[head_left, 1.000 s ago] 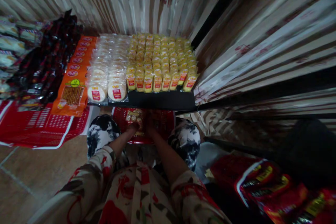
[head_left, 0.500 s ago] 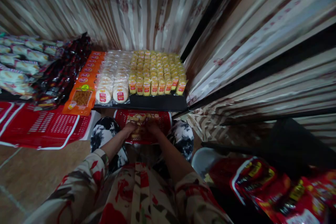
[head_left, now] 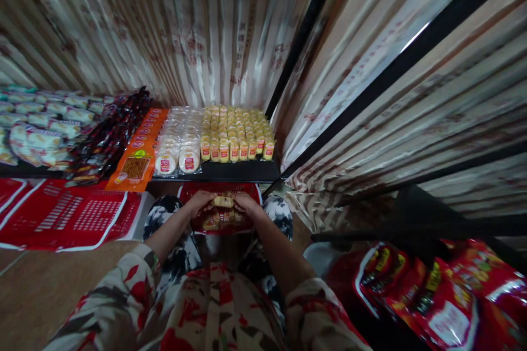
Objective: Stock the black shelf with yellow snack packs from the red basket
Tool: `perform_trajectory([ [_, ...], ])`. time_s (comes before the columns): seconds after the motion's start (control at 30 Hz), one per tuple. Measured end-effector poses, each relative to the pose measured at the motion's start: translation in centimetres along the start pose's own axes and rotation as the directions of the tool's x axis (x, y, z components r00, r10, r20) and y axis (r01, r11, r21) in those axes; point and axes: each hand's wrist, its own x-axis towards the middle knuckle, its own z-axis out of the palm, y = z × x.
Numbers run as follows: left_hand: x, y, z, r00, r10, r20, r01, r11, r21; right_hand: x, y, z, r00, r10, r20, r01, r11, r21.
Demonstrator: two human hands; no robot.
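My left hand (head_left: 201,201) and my right hand (head_left: 246,203) face each other between my knees. They grip the two ends of a small yellow packaged snack (head_left: 223,202), held level above a red basket (head_left: 192,190). Several more yellow snack packs (head_left: 212,221) lie in the basket below, dim and partly blurred. Just beyond, close-set rows of similar yellow snack packs (head_left: 233,137) stand on the black shelf (head_left: 239,170).
On the shelf to the left are round white packaged crackers (head_left: 178,145), an orange packet (head_left: 134,162), dark packets (head_left: 111,137) and white packets (head_left: 49,115). Another red basket (head_left: 74,214) is at left. Red bags (head_left: 436,290) fill the lower right. A pleated curtain (head_left: 214,38) hangs behind.
My hands have come up slightly out of the pile of packs, now with one yellow pack held between them. The camera view has tilted, so the shelf sits lower.
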Motion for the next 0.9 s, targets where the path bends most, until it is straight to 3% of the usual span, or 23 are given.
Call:
perform_trajectory([
  [0.23, -1.7, 1.8, 1.0, 0.999, 0.027, 0.022, -0.026, 0.997, -0.074, -1.4, -2.2, -2.6, 0.999, 0.036, 0.030, -0.035, 0.999, -0.040],
  [0.4, -3.3, 2.5, 2.5, 0.996, 0.089, 0.015, -0.086, 0.983, -0.160, -2.1, -3.8, -5.0, 0.995, -0.099, -0.023, 0.096, 0.989, -0.114],
  [0.53, -4.0, 2.5, 3.5, 0.963, 0.261, -0.063, -0.268, 0.925, -0.271, -3.2, -4.8, -6.7, 0.973, -0.227, -0.040, 0.218, 0.962, -0.167],
  [0.7, -3.7, 2.1, 4.4, 0.858, 0.483, -0.176, -0.500, 0.863, -0.065, -4.7, -4.6, -7.7, 0.874, -0.475, -0.105, 0.446, 0.868, -0.221],
  [0.83, -2.9, 1.7, 4.9, 0.676, 0.696, -0.244, -0.684, 0.715, 0.143, -4.8, -3.9, -7.3, 0.858, -0.484, -0.169, 0.470, 0.875, -0.118],
  [0.9, -2.8, 1.6, 4.9, 0.609, 0.759, -0.231, -0.720, 0.651, 0.239, -4.5, -3.5, -6.9, 0.862, -0.465, -0.204, 0.459, 0.885, -0.078],
])
